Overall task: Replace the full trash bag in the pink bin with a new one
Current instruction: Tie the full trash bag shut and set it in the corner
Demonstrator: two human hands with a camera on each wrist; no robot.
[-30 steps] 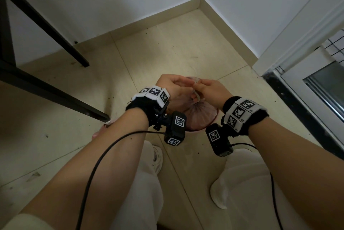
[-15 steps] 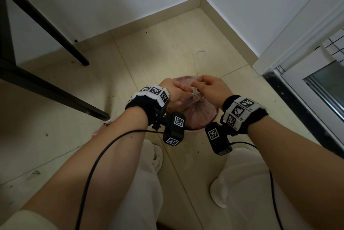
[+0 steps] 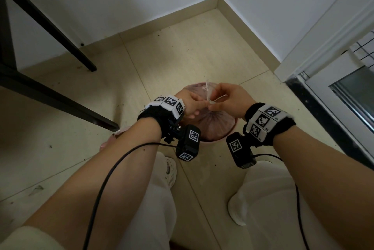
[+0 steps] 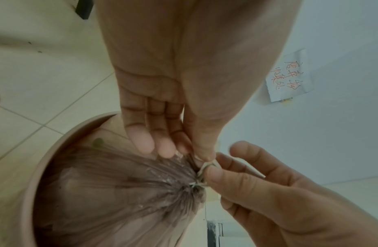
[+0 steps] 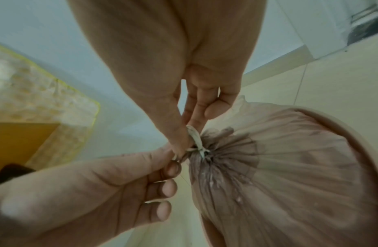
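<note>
Over the pink bin (image 3: 230, 135), my left hand (image 3: 192, 104) and right hand (image 3: 230, 101) pinch the drawstring (image 3: 208, 96), knotting the full trash bag (image 3: 214, 124); lifting out comes next, I judge.

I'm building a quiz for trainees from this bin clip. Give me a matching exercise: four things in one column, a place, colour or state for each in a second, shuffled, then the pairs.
Things:
1. trash bag
2. pink bin
3. drawstring
4. paper note

Descriptions:
A. stuck on the wall, red handwriting
B. white, pinched by left hand and right hand
C. gathered shut at the top
D. stands on the tiled floor, holds the bag

Pairs: 1-C, 2-D, 3-B, 4-A
</note>
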